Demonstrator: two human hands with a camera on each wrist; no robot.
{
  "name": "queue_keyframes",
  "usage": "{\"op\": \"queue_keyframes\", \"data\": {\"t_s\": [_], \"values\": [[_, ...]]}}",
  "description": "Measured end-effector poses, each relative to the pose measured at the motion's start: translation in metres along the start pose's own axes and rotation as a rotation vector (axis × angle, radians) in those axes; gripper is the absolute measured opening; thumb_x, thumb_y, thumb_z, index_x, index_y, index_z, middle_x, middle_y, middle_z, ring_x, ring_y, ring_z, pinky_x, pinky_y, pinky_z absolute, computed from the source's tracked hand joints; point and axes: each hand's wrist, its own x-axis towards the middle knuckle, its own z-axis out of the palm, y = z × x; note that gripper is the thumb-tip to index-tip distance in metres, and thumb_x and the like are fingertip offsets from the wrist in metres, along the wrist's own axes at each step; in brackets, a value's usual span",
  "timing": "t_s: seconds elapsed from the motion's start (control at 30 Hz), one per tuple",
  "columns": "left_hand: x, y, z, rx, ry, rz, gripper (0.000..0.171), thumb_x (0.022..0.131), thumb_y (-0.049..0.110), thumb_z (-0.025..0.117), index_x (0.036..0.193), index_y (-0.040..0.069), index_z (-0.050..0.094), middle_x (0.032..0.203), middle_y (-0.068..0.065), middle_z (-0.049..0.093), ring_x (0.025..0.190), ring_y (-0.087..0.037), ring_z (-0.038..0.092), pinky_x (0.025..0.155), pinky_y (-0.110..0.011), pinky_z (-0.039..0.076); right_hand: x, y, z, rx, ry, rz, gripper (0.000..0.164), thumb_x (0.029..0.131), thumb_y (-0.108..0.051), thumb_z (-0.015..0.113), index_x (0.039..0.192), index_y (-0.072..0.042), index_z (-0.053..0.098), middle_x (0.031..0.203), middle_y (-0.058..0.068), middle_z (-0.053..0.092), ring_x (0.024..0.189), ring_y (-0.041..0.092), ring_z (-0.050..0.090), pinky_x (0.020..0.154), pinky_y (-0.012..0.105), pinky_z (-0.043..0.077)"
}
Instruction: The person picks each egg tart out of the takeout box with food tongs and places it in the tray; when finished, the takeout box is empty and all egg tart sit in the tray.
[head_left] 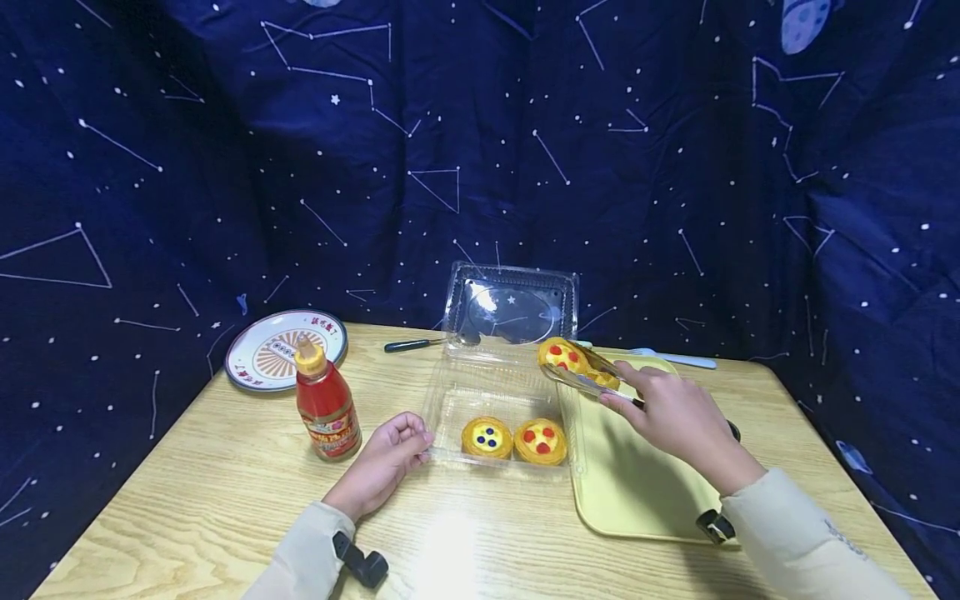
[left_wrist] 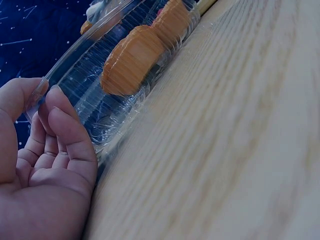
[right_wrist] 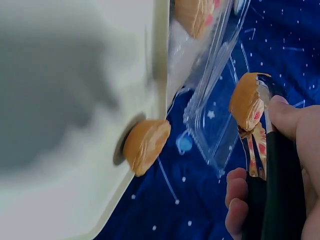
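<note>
My left hand (head_left: 393, 454) pinches the near-left corner of a clear plastic clamshell box (head_left: 480, 398) between thumb and fingers, as the left wrist view shows. Inside the box sit a tart with blue dots (head_left: 487, 438) and a tart with red dots (head_left: 540, 442), side by side along the near edge. With my right hand (head_left: 678, 417) I grip metal tongs with black handles (right_wrist: 280, 185). Between the tong tips a second red-dotted tart (head_left: 558, 355) is held up above the box's right side. Another tart (right_wrist: 146, 145) rests on the yellow tray (head_left: 622, 500), partly hidden behind the tongs in the head view.
The box's lid (head_left: 510, 304) stands raised at the back. To the left are a red sauce bottle (head_left: 327, 412) with a yellow cap and a patterned plate (head_left: 247, 358). A black-handled utensil (head_left: 408, 345) and a light blue fork (head_left: 686, 360) lie along the back edge.
</note>
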Motion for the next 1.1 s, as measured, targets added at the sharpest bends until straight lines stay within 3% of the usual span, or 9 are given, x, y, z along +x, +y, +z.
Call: {"op": "queue_keyframes", "data": {"t_s": [0.23,0.47,0.83,1.1], "values": [[0.0,-0.001,-0.001,0.001,0.0,-0.002,0.017,0.094,0.009,0.064,0.099,0.005,0.048,0.086,0.001,0.053,0.08,-0.013,0.053,0.076,-0.025,0.048,-0.009,0.021,-0.008,0.0,-0.014,0.066,0.061,0.093,-0.056,0.06,0.136,-0.013,0.059,0.075,0.002,0.06,0.063,0.024,0.056,0.048,0.047,0.044],[0.001,-0.003,-0.002,-0.006,-0.002,-0.001,0.017,0.094,0.009,0.063,0.099,0.005,0.048,0.087,0.001,0.054,0.079,-0.013,0.053,0.075,-0.024,0.048,-0.017,0.043,-0.007,0.02,-0.023,0.133,0.06,0.093,-0.058,0.057,0.136,-0.016,0.057,0.097,0.016,0.069,0.069,0.034,0.061,0.045,0.05,0.041],[0.002,-0.003,-0.002,-0.006,-0.003,0.001,0.018,0.093,0.009,0.064,0.099,0.005,0.048,0.086,0.0,0.053,0.078,-0.011,0.053,0.074,-0.023,0.048,-0.028,0.077,0.001,-0.007,-0.047,0.187,0.068,0.093,-0.059,0.057,0.137,-0.008,0.055,0.1,0.028,0.066,0.074,0.044,0.063,0.048,0.055,0.042],[0.001,-0.003,-0.002,-0.001,0.0,0.001,0.017,0.093,0.009,0.064,0.099,0.005,0.048,0.086,0.001,0.053,0.077,-0.01,0.053,0.074,-0.023,0.048,-0.033,0.092,0.009,-0.008,-0.071,0.219,0.054,0.093,-0.057,0.057,0.117,-0.009,0.06,0.083,0.023,0.063,0.067,0.042,0.06,0.043,0.051,0.038]]}}
